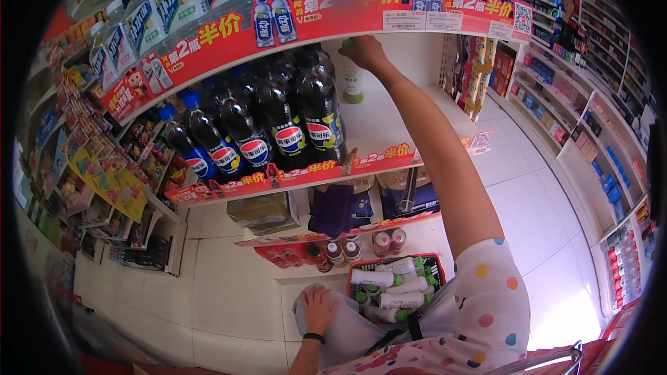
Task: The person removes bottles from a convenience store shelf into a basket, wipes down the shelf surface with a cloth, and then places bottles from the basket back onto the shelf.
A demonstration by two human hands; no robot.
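My right hand [365, 53] reaches into the middle shelf [385, 130], its fingers around the green cap of a white bottle [353, 80]. That bottle stands upright, partly hidden by the hand and the shelf edge above. Left of it are several dark Pepsi cola bottles [281, 120] in rows. My left hand [319, 308] lies on my bent knee with the fingers apart, holding nothing. Beside that knee, a red and black shopping basket [442, 260] holds several white bottles with green caps [404, 300], most lying on their sides.
An upper shelf with a red promotional strip [323, 15] overhangs my right hand. Below the cola are packaged goods [263, 212] and a dark purple cloth-like item [333, 211]. Red-topped cans [390, 241] and small bottles [335, 252] sit lower. Stocked shelving [578, 114] lines the right.
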